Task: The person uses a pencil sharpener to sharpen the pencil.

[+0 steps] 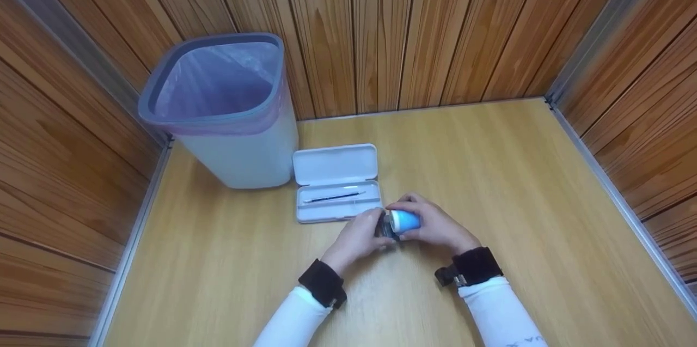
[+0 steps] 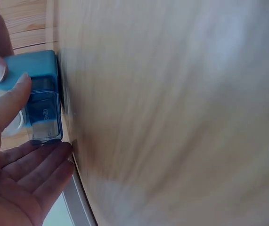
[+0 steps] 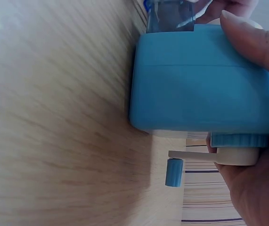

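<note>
A blue crank pencil sharpener (image 1: 406, 220) is between both hands on the table, right of the open pencil case. My right hand (image 1: 440, 225) grips its body, with the thumb lying along the blue casing (image 3: 191, 89) in the right wrist view. A beige crank arm (image 3: 195, 156) with a blue knob sticks out at one end. At the other end, my left hand (image 1: 356, 239) holds the clear shavings drawer (image 2: 44, 117) between thumb and fingers. The drawer juts from the casing; the left wrist view shows something pale inside it, too unclear to name.
The white pencil case (image 1: 335, 165) lies open with a thin dark stick (image 1: 333, 198) inside. A bin (image 1: 239, 156) lined with a bag stands behind it at left. Wood-panelled walls (image 1: 381, 36) border the table at the back and sides.
</note>
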Available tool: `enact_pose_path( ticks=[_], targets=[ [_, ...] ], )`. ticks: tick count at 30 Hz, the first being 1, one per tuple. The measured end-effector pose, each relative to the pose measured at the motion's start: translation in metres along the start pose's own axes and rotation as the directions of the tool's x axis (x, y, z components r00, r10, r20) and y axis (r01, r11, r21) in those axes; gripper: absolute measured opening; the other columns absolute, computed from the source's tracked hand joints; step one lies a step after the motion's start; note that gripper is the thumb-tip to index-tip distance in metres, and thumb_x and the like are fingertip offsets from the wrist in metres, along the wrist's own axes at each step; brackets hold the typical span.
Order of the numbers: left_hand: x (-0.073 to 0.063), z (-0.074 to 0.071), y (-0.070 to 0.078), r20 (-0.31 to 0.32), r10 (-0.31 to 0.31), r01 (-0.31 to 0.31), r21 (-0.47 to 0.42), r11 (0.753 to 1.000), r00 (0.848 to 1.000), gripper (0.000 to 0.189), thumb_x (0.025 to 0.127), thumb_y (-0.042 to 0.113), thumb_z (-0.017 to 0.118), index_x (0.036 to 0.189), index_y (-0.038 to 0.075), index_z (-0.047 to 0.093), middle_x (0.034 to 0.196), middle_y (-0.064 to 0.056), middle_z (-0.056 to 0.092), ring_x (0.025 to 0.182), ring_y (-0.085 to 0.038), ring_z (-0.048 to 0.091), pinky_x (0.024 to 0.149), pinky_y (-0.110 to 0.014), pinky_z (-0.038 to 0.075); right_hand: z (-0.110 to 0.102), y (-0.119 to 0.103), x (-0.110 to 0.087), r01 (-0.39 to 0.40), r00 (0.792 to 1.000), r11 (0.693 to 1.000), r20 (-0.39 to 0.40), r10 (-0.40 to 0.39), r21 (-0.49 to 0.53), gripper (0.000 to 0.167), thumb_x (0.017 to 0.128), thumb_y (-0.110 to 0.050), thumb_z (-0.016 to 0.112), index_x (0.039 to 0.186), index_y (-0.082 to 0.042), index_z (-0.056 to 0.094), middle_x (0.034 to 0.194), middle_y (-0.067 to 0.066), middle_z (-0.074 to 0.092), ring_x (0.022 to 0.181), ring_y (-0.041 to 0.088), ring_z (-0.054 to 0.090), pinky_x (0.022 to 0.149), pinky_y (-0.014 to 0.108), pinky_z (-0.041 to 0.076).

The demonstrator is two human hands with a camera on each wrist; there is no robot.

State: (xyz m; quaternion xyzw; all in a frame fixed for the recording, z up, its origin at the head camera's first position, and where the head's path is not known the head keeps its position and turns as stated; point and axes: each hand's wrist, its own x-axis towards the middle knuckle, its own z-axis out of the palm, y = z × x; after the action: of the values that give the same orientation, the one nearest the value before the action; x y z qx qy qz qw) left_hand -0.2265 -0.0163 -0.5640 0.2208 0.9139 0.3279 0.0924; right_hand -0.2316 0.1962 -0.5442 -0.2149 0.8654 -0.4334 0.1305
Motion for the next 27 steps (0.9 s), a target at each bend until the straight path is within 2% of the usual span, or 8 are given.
enact_pose_path(
  ticks=[5, 9, 14, 21, 27],
  targets=[
    [0.0013, 0.0032, -0.0022, 0.004, 0.035, -0.035, -0.037, 0.999, 0.999, 0.063, 0.078, 0.027, 0.084, 0.130, 0.007, 0.054, 0.117, -0.006, 0.061, 0.108, -0.020, 0.059, 0.095, -0.032, 0.046, 0.0012, 0.0022, 0.0012, 0.022, 1.000, 1.000, 0.001, -0.022, -0.007, 0.053, 0.083, -0.014, 0.079, 0.130, -0.032, 0.064, 0.126, -0.008, 0.049, 0.121, 0.026, 0.047, 0.101, 0.054, 0.040],
    [0.0000, 0.0021, -0.0046, 0.008, 0.039, -0.038, -0.052, 0.998, 0.999, 0.062, 0.077, 0.029, 0.085, 0.127, 0.005, 0.056, 0.112, -0.005, 0.060, 0.104, -0.019, 0.058, 0.093, -0.032, 0.047, 0.0013, 0.0020, 0.0015, 0.018, 1.000, 1.000, 0.001, -0.018, -0.016, 0.054, 0.083, -0.013, 0.079, 0.131, -0.031, 0.063, 0.126, -0.008, 0.049, 0.120, 0.027, 0.048, 0.100, 0.053, 0.041],
    [-0.0009, 0.0011, -0.0031, 0.007, 0.012, -0.011, -0.024, 1.000, 1.000, 0.052, 0.080, 0.026, 0.082, 0.122, 0.005, 0.060, 0.109, -0.007, 0.060, 0.099, -0.019, 0.059, 0.090, -0.034, 0.048, 0.0019, 0.0023, 0.0008, -0.001, 1.000, 1.000, 0.000, 0.001, -0.014, 0.055, 0.083, -0.011, 0.079, 0.132, -0.028, 0.063, 0.128, -0.007, 0.048, 0.121, 0.028, 0.047, 0.100, 0.055, 0.041],
    [0.0012, 0.0035, 0.0002, 0.007, 0.051, -0.051, 0.020, 0.998, 0.999, 0.033, 0.086, 0.020, 0.077, 0.114, 0.003, 0.068, 0.107, -0.009, 0.065, 0.098, -0.021, 0.063, 0.088, -0.031, 0.050, 0.0019, 0.0038, 0.0014, 0.019, 1.000, 0.999, 0.007, -0.019, -0.028, 0.055, 0.083, -0.015, 0.079, 0.134, -0.028, 0.062, 0.127, -0.007, 0.048, 0.122, 0.028, 0.047, 0.101, 0.055, 0.040],
    [0.0050, 0.0053, 0.0003, -0.016, 0.078, -0.077, 0.068, 0.995, 0.997, 0.029, 0.084, 0.019, 0.078, 0.108, 0.004, 0.071, 0.103, -0.007, 0.065, 0.095, -0.019, 0.063, 0.085, -0.029, 0.051, 0.0002, 0.0023, 0.0023, 0.034, 0.999, 0.999, 0.004, -0.034, -0.019, 0.054, 0.083, -0.015, 0.079, 0.133, -0.028, 0.062, 0.128, -0.004, 0.049, 0.121, 0.028, 0.047, 0.100, 0.055, 0.040]
  ],
)
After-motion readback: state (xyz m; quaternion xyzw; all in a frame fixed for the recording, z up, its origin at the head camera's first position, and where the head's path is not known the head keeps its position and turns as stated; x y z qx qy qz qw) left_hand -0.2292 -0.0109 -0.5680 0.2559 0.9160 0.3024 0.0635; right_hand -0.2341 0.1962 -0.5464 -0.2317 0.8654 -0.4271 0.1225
